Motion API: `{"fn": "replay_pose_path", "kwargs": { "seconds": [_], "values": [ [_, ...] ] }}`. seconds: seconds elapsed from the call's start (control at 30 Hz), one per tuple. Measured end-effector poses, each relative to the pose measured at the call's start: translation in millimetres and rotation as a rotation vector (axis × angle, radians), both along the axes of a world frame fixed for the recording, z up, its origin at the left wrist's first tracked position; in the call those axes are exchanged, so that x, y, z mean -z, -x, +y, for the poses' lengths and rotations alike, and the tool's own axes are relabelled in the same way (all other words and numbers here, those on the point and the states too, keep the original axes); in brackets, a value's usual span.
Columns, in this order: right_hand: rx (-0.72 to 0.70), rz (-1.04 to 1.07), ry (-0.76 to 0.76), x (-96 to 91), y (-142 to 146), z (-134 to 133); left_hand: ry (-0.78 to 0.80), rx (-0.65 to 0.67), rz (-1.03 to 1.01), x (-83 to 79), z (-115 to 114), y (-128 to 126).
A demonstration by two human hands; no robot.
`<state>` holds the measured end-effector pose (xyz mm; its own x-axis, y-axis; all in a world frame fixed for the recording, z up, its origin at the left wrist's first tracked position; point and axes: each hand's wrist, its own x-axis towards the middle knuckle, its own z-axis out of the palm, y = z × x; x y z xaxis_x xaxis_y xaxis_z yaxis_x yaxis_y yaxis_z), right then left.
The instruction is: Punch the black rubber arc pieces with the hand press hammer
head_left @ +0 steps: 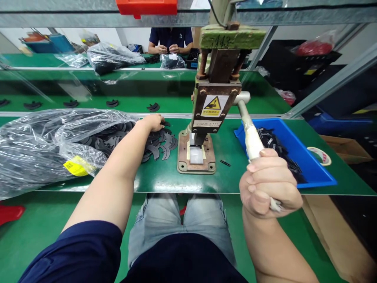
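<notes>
My right hand (269,182) is wrapped in a fist around the white-taped lever handle (250,133) of a manual press (216,94) standing on the green bench. My left hand (153,121) reaches forward onto a heap of black crescent-shaped parts (160,147) spilling from a clear plastic bag (44,145); its fingers curl down among the parts, and what they hold is hidden. The press base plate (196,155) carries a pale rectangular die under the ram.
A blue tray (297,151) with small black pieces sits right of the press, and a tape roll (321,155) beyond it. Black crescents lie on the conveyor belt (132,102) behind. Another person (170,39) works at the far bench beside plastic bags. A cardboard box (344,147) stands at right.
</notes>
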<state>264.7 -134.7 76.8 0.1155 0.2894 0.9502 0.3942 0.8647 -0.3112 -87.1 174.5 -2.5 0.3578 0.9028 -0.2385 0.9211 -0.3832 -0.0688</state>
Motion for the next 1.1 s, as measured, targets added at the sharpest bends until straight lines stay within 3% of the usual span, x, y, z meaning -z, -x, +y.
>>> {"fn": "replay_pose_path", "kwargs": {
  "seconds": [0.33, 0.53, 0.67, 0.8, 1.0, 1.1],
  "values": [
    [-0.009, 0.014, -0.028, 0.6, 1, 2, -0.162, -0.130, -0.095, 4.3, -27, -19],
    [-0.033, -0.015, -0.035, -0.9, 0, 4, -0.296, -0.167, -0.255, -18.9, -51, -15],
    [-0.060, -0.013, -0.039, -0.3, 0, 4, -0.318, -0.067, -0.314, -37.1, -94, -8],
    [-0.063, -0.003, -0.018, -1.1, 1, 2, -0.278, 0.125, -0.302, -41.7, -152, -2],
    [-0.086, 0.000, -0.009, -2.5, 2, 0, -0.146, 0.301, -0.338, -27.6, -213, -14],
    [-0.082, -0.004, -0.007, -2.0, 1, 1, -0.073, 0.205, -0.549, -10.2, -229, -29]
  ]
}}
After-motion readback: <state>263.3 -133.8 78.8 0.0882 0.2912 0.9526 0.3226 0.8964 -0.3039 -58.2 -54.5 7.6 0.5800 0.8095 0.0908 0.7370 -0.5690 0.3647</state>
